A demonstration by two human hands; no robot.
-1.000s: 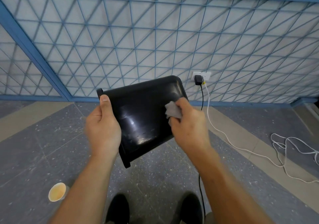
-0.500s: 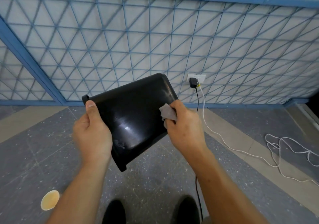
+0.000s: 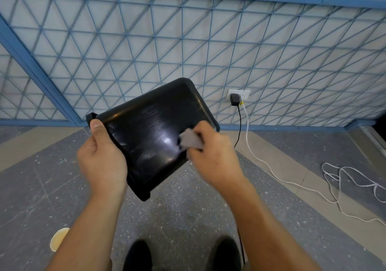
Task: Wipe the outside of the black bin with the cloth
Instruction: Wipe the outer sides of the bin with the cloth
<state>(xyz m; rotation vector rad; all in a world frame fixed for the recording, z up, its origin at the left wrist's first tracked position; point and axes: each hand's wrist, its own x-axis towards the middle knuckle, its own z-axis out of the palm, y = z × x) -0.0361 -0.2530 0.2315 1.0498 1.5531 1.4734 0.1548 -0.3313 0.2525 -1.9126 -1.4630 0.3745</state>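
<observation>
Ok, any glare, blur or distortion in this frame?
Head view: a bright glare patch on the glossy bin beside the cloth; right hand and cloth slightly motion-blurred, left hand sharper; the wide lens bows the wall grid lines.

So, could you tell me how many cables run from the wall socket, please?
2. The black cable drops from the adapter and passes behind the right arm; the white cable trails right across the floor into a loose tangle.
</observation>
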